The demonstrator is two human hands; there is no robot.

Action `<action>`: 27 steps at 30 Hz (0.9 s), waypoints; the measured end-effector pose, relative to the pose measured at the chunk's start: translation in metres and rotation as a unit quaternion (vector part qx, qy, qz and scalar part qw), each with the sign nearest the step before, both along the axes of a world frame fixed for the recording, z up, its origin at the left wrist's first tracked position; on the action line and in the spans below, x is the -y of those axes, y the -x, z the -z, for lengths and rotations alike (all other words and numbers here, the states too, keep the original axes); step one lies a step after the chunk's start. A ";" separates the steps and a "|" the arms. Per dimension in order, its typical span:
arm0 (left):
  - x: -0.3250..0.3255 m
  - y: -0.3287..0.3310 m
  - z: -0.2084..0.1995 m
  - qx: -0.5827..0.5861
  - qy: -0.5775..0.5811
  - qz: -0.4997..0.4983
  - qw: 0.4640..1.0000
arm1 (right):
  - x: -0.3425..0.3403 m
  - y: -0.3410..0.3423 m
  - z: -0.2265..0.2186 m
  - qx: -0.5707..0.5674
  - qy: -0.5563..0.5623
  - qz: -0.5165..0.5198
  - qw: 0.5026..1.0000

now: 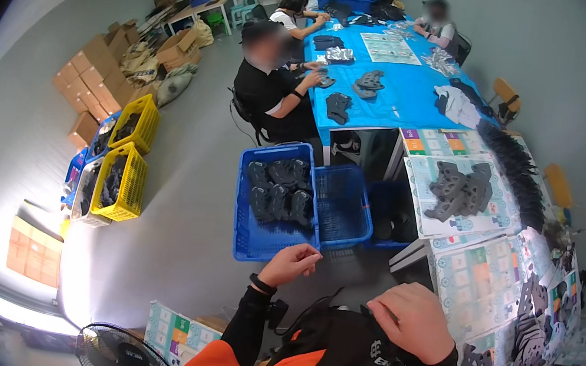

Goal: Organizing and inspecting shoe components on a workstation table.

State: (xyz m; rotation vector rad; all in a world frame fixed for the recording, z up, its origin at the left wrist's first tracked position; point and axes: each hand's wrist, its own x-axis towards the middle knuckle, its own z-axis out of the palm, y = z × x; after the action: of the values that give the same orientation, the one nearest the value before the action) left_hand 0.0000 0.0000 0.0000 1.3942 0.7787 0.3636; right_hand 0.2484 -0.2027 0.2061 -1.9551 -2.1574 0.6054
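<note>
My left hand, with a dark band at its wrist, is held over the near edge of a blue plastic crate. Its fingers are bent together in a pinch, and nothing shows between them. Inside the crate lie several dark moulded pads. Close to my chest, my right hand is curled closed, its fingertips mostly turned out of sight. Something small and dark shows by those fingertips, but I cannot make it out. Grey perforated foam pieces lie on the patterned table to my right.
Beside the crate stands a second blue crate. People sit along a blue-covered table ahead, with pads on it. Yellow crates and cardboard boxes stand at the left. A black fan is at the lower left.
</note>
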 end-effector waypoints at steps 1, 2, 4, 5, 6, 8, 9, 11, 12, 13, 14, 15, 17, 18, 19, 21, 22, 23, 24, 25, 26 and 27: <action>0.003 -0.004 -0.002 -0.007 -0.006 -0.002 1.000 | 0.002 0.000 -0.006 -0.086 -0.043 -0.008 0.995; 0.004 -0.009 -0.002 -0.015 -0.011 -0.004 1.000 | 0.003 0.000 -0.013 -0.170 -0.086 -0.016 0.982; -0.012 0.007 -0.004 -0.011 -0.020 0.003 1.000 | -0.005 0.020 -0.029 -0.252 -0.106 -0.048 0.961; -0.008 0.008 -0.002 0.003 -0.021 -0.004 1.000 | -0.003 0.023 -0.038 -0.323 -0.116 -0.092 0.935; -0.007 0.005 -0.006 0.005 -0.025 -0.007 1.000 | 0.000 0.025 -0.046 -0.324 -0.115 -0.081 0.936; -0.004 0.006 -0.019 -0.002 -0.033 -0.011 0.999 | 0.001 0.033 -0.058 -0.414 -0.083 -0.184 0.888; -0.003 0.009 -0.025 -0.006 -0.047 -0.021 0.999 | 0.001 0.037 -0.065 -0.446 -0.058 -0.221 0.865; -0.005 0.002 -0.027 -0.001 -0.044 -0.011 0.999 | -0.001 0.056 -0.090 -0.542 -0.087 -0.213 0.808; -0.005 0.001 -0.029 0.005 -0.042 -0.013 0.999 | 0.000 0.059 -0.090 -0.543 -0.090 -0.208 0.808; -0.005 0.000 -0.030 0.012 -0.040 -0.016 0.999 | 0.002 0.061 -0.089 -0.548 -0.076 -0.262 0.791; -0.005 -0.001 -0.030 0.009 -0.040 -0.011 0.999 | 0.005 0.063 -0.088 -0.550 -0.061 -0.315 0.771; -0.004 -0.001 -0.028 0.010 -0.032 -0.013 0.999 | 0.005 0.067 -0.085 -0.552 -0.063 -0.313 0.771; -0.003 -0.001 -0.026 0.009 -0.024 -0.012 1.000 | 0.006 0.073 -0.078 -0.570 -0.100 -0.338 0.742; -0.001 0.001 -0.025 0.008 -0.025 -0.015 1.000 | 0.007 0.072 -0.081 -0.571 -0.100 -0.338 0.741; 0.000 0.003 -0.024 0.008 -0.026 -0.017 0.999 | 0.007 0.070 -0.087 -0.560 -0.037 -0.343 0.753; 0.002 0.005 -0.024 0.006 -0.025 -0.021 0.999 | 0.006 0.067 -0.090 -0.546 0.027 -0.348 0.761; 0.003 0.006 -0.025 0.006 -0.026 -0.025 0.999 | 0.005 0.066 -0.089 -0.542 -0.004 -0.367 0.756; 0.003 0.006 -0.025 0.005 -0.026 -0.027 0.999 | 0.004 0.065 -0.088 -0.538 -0.035 -0.384 0.750; 0.004 0.009 -0.024 0.003 -0.026 -0.029 0.999 | 0.005 0.063 -0.090 -0.539 -0.032 -0.388 0.747; 0.005 0.011 -0.024 0.002 -0.027 -0.031 0.999 | 0.006 0.061 -0.093 -0.527 -0.025 -0.379 0.760; 0.006 0.013 -0.024 0.001 -0.026 -0.036 0.999 | 0.006 0.059 -0.094 -0.515 -0.019 -0.370 0.773; 0.006 0.010 -0.025 -0.003 -0.026 -0.033 0.999 | 0.008 0.059 -0.091 -0.514 -0.018 -0.369 0.774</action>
State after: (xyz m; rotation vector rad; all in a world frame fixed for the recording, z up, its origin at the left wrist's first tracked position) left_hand -0.0100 -0.0060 0.0248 1.4210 0.8272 0.4346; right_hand 0.1898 -0.2110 0.2974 -0.3437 -1.9520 1.3103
